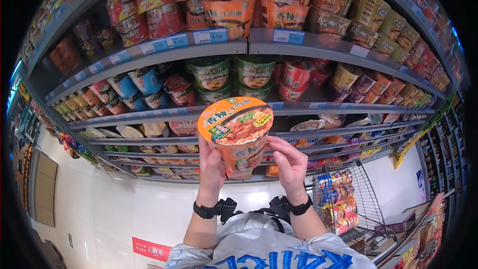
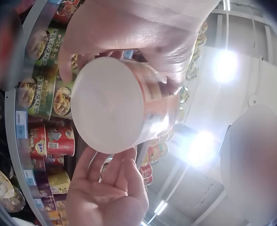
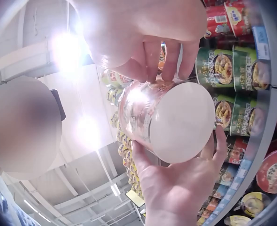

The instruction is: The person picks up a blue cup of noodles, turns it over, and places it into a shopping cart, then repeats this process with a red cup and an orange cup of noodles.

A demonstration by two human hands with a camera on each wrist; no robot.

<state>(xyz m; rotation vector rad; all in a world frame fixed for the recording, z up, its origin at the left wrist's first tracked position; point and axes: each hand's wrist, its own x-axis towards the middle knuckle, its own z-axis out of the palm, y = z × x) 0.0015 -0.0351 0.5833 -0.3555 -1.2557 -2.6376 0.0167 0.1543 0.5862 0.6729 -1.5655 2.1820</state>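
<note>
An orange instant noodle cup is held up in front of the shelves, its printed lid tilted toward the head camera. My left hand grips its left side, thumb toward me and fingers round it. My right hand touches the cup's right side with its fingertips, the fingers relaxed and the palm away from it. In the left wrist view the cup's plain white base shows between both hands. The right wrist view also shows this base, with my right hand's fingers against the side.
Tall shelves packed with noodle cups curve across the front. Green noodle cups stand right behind the held one. On my right is a wire shopping cart carrying stacked noodle packs. Pale floor lies on my left.
</note>
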